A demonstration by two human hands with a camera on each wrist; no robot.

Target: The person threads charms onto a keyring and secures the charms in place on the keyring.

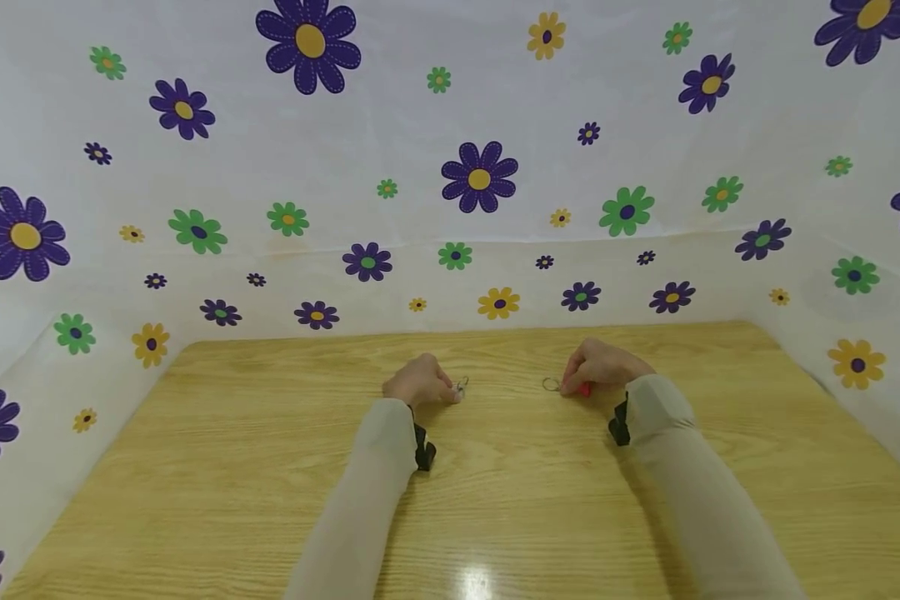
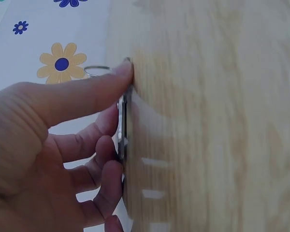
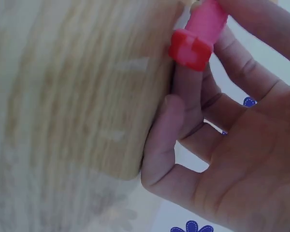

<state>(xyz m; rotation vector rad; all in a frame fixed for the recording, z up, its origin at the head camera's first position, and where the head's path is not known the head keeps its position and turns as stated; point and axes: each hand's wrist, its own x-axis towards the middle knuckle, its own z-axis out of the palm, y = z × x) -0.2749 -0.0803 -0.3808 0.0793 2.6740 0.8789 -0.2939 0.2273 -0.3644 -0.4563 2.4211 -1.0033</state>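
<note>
My left hand [image 1: 422, 381] is low over the far middle of the table, pinching a small silvery keychain [image 1: 457, 395] between thumb and fingers. In the left wrist view its thin metal edge [image 2: 121, 128] runs along the fingertips, and a key ring [image 2: 97, 67] sticks out beyond the thumb. A short way to the right, my right hand [image 1: 602, 367] pinches a pink and red keychain [image 3: 192, 50]. Its wire ring [image 1: 551, 384] points toward the left hand. Thumb and fingers cover part of both keychains.
The wooden table [image 1: 495, 483] stretches around both hands. A white cloth with printed flowers [image 1: 390, 225] hangs behind the table and along its left and right sides. Each wrist wears a black camera mount [image 1: 423, 447] over a light sleeve [image 1: 356, 508].
</note>
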